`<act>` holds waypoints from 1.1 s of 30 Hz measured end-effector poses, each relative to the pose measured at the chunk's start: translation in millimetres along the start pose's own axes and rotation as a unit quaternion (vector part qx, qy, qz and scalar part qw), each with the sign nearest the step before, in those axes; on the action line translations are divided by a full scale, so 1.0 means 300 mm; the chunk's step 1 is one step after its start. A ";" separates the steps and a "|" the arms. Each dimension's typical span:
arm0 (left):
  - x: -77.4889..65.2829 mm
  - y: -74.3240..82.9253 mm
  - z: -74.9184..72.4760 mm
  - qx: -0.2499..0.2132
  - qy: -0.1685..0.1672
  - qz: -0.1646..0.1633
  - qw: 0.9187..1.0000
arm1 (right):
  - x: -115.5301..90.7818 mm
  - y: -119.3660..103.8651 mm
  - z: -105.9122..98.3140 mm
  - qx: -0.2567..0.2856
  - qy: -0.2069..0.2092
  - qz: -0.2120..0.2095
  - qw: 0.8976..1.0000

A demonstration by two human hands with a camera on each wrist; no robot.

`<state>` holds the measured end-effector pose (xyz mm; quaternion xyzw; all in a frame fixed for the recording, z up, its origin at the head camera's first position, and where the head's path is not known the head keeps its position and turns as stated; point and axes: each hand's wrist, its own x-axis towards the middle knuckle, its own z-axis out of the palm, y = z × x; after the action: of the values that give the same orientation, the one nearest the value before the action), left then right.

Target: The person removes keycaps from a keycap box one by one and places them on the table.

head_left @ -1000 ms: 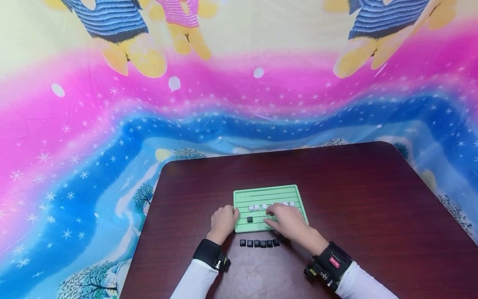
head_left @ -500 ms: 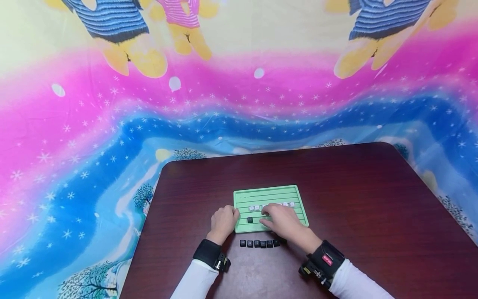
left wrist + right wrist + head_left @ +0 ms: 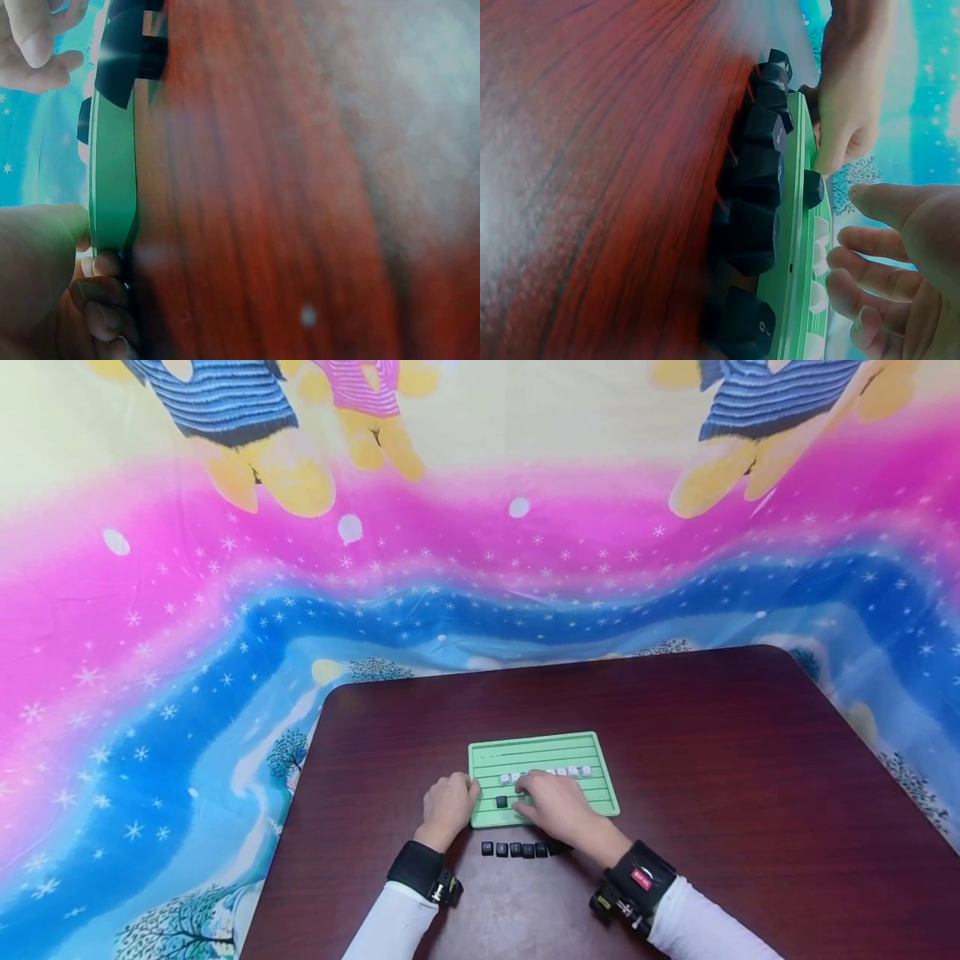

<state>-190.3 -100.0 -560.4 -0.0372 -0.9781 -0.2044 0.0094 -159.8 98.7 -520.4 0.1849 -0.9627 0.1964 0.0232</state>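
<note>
My left hand (image 3: 447, 806) holds the left edge of a shallow green tray (image 3: 540, 747); in the left wrist view the thumb lies on the rim and fingertips sit beneath it. My right hand (image 3: 558, 807) is over the tray, fingers bent loosely and thumb apart, with nothing visible between them in the right wrist view. A single black keycap (image 3: 501, 802) stands on the tray just left of the right thumb. Beyond the right hand runs a row of white keycaps (image 3: 573, 771), partly covered by that hand.
In front of the tray, several black keycaps (image 3: 515, 850) form a row on the dark red wooden table (image 3: 720, 760); the right wrist hides part of the row's right end. A patterned cloth (image 3: 480, 552) hangs behind the table.
My right hand has shifted left across the tray, closer to the lone black keycap. White keycaps to its right have come into sight. The left hand and tray have stayed put.
</note>
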 end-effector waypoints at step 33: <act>0.001 0.004 -0.005 0.001 -0.005 0.000 1.000 | 0.045 -0.042 0.042 0.001 -0.018 -0.014 1.000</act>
<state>-190.5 -99.5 -558.4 -0.0385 -0.9784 -0.2031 0.0043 -167.3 78.4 -525.7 0.2015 -0.9601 0.1939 0.0088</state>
